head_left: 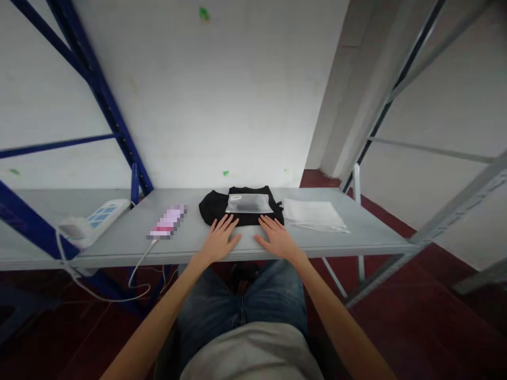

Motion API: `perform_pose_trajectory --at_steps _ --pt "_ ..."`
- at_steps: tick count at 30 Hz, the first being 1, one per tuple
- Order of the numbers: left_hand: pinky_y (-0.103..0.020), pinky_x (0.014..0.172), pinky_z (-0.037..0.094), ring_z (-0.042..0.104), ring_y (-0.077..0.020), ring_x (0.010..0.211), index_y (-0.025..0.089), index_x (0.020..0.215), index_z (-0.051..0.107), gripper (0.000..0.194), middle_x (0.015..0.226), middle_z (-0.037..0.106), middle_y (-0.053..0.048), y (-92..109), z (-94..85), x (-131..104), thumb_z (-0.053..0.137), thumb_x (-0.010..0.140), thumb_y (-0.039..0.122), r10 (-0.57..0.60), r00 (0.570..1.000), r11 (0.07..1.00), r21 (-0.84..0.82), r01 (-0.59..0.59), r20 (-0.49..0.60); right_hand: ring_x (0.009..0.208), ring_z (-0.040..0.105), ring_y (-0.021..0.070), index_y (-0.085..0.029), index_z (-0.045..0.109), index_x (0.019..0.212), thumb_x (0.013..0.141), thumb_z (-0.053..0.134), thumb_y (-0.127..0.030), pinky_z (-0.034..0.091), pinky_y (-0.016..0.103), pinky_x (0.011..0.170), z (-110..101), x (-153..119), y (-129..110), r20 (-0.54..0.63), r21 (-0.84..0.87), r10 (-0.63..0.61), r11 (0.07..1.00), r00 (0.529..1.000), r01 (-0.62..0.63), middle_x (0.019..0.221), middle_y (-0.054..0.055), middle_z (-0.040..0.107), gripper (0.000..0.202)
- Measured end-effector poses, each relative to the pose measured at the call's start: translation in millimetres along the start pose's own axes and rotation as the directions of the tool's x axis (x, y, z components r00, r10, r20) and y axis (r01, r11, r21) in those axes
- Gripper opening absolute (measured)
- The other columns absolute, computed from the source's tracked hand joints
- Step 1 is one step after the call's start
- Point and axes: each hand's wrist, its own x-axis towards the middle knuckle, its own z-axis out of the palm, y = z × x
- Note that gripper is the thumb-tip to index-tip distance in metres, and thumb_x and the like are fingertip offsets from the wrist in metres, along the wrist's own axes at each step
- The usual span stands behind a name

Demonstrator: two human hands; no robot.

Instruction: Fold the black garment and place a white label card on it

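A folded black cloth item (253, 219), perhaps a garment or a bag, lies on the grey shelf top (190, 248) in front of me. On it rests a clear plastic pouch (249, 203) with a small white label at its upper left. My left hand (217, 241) is flat on the shelf, fingers spread, its fingertips at the cloth's near edge. Likewise spread, my right hand (278, 240) touches the near right edge of the cloth with its fingertips. Neither hand holds anything.
Right of the cloth lies a stack of thin, whitish plastic bags (315, 215). To the left are a blurred-out phone (167, 222) on a white cable (140, 264) and a white power strip (105, 219). Blue rack posts (114, 116) stand left, grey ones (463, 203) right.
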Motion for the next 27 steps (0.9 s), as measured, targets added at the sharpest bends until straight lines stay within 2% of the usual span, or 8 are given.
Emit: perform_pose_trajectory --at_steps 11,27 --pt "-0.058 0.128 0.023 0.026 -0.0291 0.159 0.023 0.159 0.042 0.06 0.168 0.036 -0.009 0.1 1.3 -0.4 0.037 0.107 0.052 0.008 1.0 1.0 0.007 -0.008 -0.017 0.156 0.033 0.0286 -0.012 0.041 0.16 0.105 0.039 -0.059 0.022 0.05 0.129 2.1 1.0 1.4 -0.012 -0.002 -0.013 1.0 1.0 0.013 0.166 0.015 0.037 0.072" --pt "-0.058 0.128 0.023 0.026 -0.0291 0.159 0.022 0.159 0.042 0.061 0.168 0.036 -0.01 1.2 1.3 -0.9 0.036 0.107 0.053 0.011 1.0 1.0 0.004 -0.011 -0.02 0.156 0.031 0.0283 -0.011 0.039 0.161 0.105 0.039 -0.059 0.021 0.049 0.13 1.6 0.8 1.3 -0.003 -0.003 -0.003 1.0 1.0 0.003 0.167 0.015 0.037 0.073"
